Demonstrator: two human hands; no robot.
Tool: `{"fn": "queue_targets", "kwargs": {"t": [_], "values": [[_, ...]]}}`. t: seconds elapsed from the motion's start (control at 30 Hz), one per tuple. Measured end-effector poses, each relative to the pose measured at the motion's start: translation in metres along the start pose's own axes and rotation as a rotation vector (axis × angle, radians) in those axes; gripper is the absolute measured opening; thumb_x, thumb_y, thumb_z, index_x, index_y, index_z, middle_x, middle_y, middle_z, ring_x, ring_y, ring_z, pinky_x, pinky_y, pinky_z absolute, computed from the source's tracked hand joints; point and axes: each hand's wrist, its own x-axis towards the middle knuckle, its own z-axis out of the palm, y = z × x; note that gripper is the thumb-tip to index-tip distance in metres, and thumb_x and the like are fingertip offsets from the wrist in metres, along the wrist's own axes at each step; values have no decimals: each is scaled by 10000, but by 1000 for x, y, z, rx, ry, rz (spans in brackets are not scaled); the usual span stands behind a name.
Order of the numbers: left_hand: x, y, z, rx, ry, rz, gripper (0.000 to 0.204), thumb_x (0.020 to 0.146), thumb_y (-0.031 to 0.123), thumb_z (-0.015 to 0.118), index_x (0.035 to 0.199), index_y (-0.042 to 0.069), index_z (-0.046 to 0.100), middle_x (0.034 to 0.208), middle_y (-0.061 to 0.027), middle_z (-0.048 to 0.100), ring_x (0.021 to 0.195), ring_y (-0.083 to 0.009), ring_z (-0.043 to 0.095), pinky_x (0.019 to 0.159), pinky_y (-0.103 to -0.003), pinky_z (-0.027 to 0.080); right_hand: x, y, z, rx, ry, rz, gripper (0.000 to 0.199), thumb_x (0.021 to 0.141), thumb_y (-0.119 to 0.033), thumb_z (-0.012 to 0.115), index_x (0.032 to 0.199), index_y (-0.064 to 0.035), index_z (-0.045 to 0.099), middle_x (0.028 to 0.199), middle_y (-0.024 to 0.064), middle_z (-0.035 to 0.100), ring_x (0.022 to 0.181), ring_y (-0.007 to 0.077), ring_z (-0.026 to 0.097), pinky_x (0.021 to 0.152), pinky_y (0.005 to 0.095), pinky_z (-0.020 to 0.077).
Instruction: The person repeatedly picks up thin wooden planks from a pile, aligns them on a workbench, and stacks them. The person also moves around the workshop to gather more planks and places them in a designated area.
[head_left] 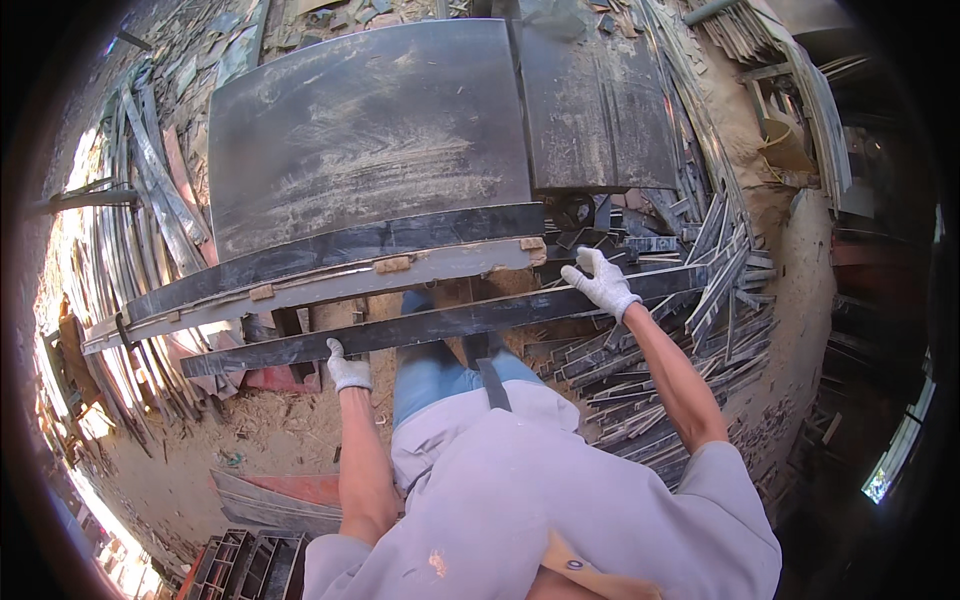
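Gloves [353, 378] on both hands here. Left hand [349, 368] is closed on the lower edge of a long black strip [450, 319], thumb up, other fingers hidden from me. Right hand [605, 284] lies over the top edge, fingers loosely bent and apart, can't tell how firmly. Just past the strip there's a big dusty black panel [365, 130], scattered scraps [235, 58] beyond.

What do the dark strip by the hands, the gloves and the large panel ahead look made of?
Strip: probably coated plywood; dark, scuffed, with a paler edge. Gloves: likely knitted fabric; whitish, matte. Panel: metal or coated board, unclear; smooth, dark, dust-streaked.
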Motion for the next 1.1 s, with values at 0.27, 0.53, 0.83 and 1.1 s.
{"fn": "queue_targets", "kwargs": {"t": [0.27, 0.53, 0.83, 1.1], "values": [[44, -17, 28, 29, -17, -34, 469, 1024, 404, 670, 1366, 83, 652, 1369, -97, 694, 1267, -315, 629, 1126, -492, 500, 136, -81, 33, 152, 234, 274, 944, 1039, -758, 251, 1185, 43, 729, 1232, 312, 701, 1243, 446, 640, 1063, 510, 474], [-42, 20, 82, 700, 131, 528, 712, 952, 625, 709, 1242, -22, 643, 1115, -161, 728, 916, -321, 696, 931, -447, 596, 66, -120, -33, 147, 439, 141, 731, 984, -688, 513, 974, -2, 767, 1006, 307, 730, 1015, 478, 695, 892, 532, 534], [-36, 118, 172, -89, -152, 297, 411, 980, 445, 721, 1181, 88, 696, 1288, -122, 713, 1140, -339, 678, 993, -564, 540, -18, -143, -59, 319, 590, -85, 629, 983, -611, 611, 809, -15, 705, 760, 254, 683, 778, 430, 697, 737, 512, 534], [-200, 26, 71, 36, -664, -24, 410, 930, 287, 798, 1271, 98, 673, 1216, -41, 738, 1137, -244, 682, 1059, -444, 524, -81, 38, -29, 634, 495, 194, 513, 1059, -440, 615, 1162, 45, 746, 1042, 96, 758, 950, 152, 628, 905, 333, 497]]}}
